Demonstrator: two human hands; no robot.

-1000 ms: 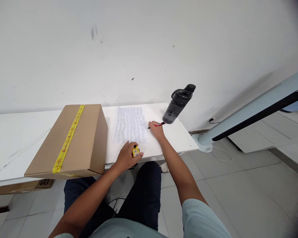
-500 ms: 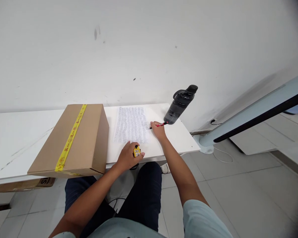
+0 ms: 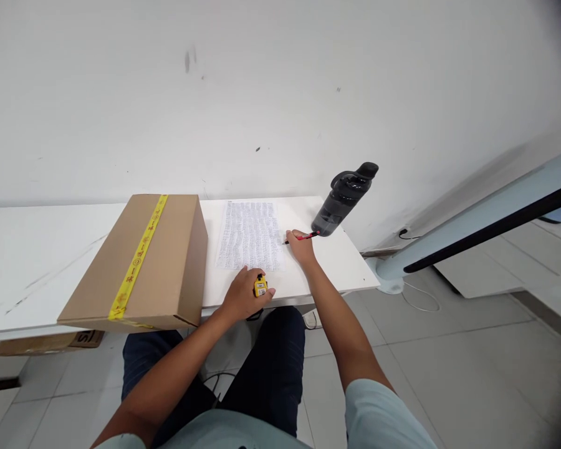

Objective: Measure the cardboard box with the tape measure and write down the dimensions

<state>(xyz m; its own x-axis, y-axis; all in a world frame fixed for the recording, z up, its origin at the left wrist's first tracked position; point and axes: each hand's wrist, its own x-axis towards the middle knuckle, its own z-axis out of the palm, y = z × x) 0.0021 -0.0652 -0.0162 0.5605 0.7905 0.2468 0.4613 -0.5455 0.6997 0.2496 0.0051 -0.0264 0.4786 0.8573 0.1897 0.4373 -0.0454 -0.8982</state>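
Pen (image 3: 308,236) pinched in right hand (image 3: 301,248), tip at right edge of paper (image 3: 250,237); left hand (image 3: 242,295) gripping tape measure (image 3: 260,287) at front edge of desk (image 3: 339,265). Since second ago, view swung slightly; both grips unchanged, I make out no new writing.

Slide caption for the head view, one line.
Left hand holds a yellow tape measure; right hand holds a pen by a text-covered sheet.

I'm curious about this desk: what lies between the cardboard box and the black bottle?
In the head view, a paper sheet lies between them; nearer the bottle, the right hand holds a pen.
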